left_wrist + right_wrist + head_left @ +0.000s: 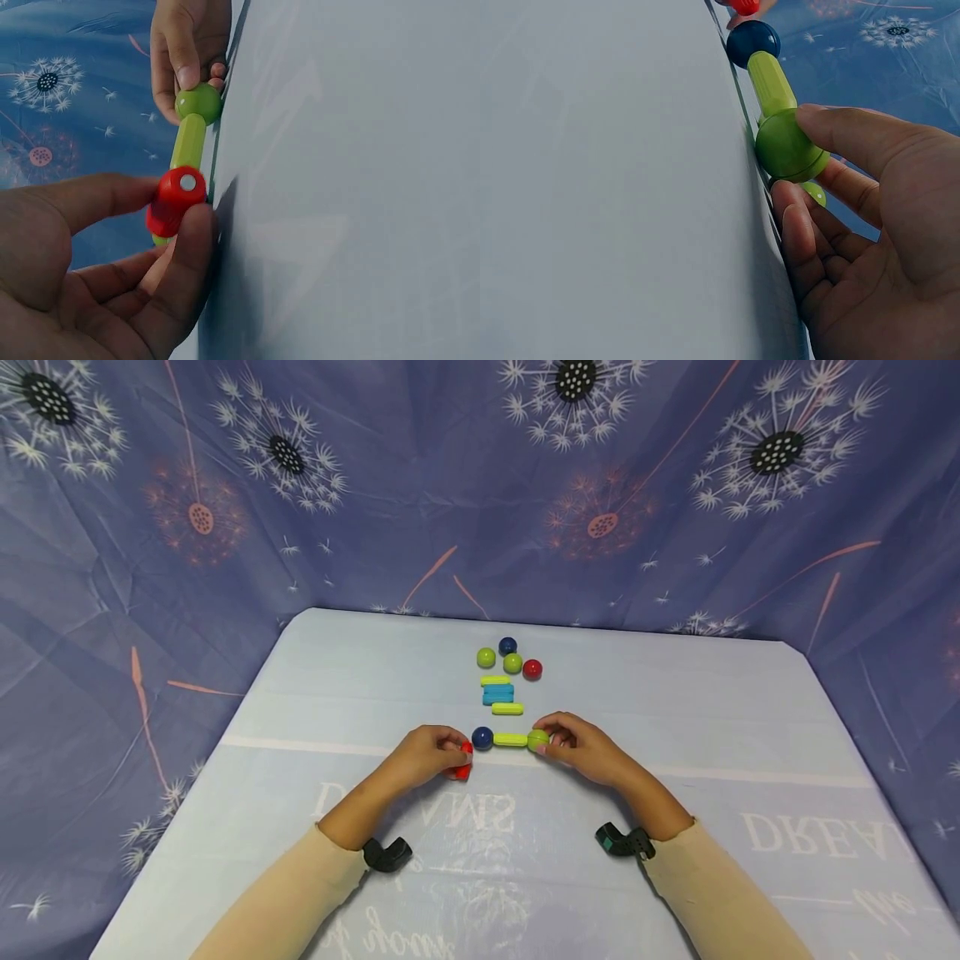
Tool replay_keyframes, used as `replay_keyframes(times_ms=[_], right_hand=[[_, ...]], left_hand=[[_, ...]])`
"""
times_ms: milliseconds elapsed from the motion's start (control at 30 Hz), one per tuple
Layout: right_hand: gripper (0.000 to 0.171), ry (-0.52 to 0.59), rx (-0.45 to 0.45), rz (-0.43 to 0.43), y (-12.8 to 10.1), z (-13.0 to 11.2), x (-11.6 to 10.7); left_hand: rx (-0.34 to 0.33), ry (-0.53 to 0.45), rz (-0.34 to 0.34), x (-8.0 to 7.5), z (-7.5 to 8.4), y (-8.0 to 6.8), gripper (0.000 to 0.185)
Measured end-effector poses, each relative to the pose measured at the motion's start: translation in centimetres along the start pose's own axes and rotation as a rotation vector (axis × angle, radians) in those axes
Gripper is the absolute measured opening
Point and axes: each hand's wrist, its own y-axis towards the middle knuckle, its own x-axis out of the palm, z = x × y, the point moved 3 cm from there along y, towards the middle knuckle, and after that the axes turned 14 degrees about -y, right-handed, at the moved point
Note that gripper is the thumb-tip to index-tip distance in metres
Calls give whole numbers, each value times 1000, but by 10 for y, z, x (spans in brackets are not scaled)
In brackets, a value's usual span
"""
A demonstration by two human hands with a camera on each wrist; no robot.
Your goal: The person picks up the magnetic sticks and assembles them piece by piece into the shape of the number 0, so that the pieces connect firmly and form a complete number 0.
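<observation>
The left wrist view shows a metal disc on the end of the red rod [176, 201], unseen from the head camera. The left hand [427, 758] pinches that rod between thumb and fingers, just left of the blue ball [482, 737]. The right hand [581, 747] pinches the green ball [537, 741] at the green rod's [510, 740] right end, on the table [675, 710].

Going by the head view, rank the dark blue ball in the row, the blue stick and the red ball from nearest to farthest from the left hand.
1. Dark blue ball, just right of the left hand.
2. Blue stick, farther back.
3. Red ball, far cluster, right side.
</observation>
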Motion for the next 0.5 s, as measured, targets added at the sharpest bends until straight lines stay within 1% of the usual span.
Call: replay_keyframes(times_ms=[133,200,333,433,500], right_hand=[[35,-1,5,8,0,1,1],[36,5,6,8,0,1,1],[36,9,8,6,-1,-1,0],[35,3,10,7,-1,-3,0],[35,-3,10,7,-2,-2,0]], left_hand=[[6,-6,-41,2,1,2,53],[1,-18,-58,3,1,2,59],[-5,-35,-73,6,4,2,65],[2,-31,-78,8,5,4,66],[6,-49,-82,10,5,5,66]])
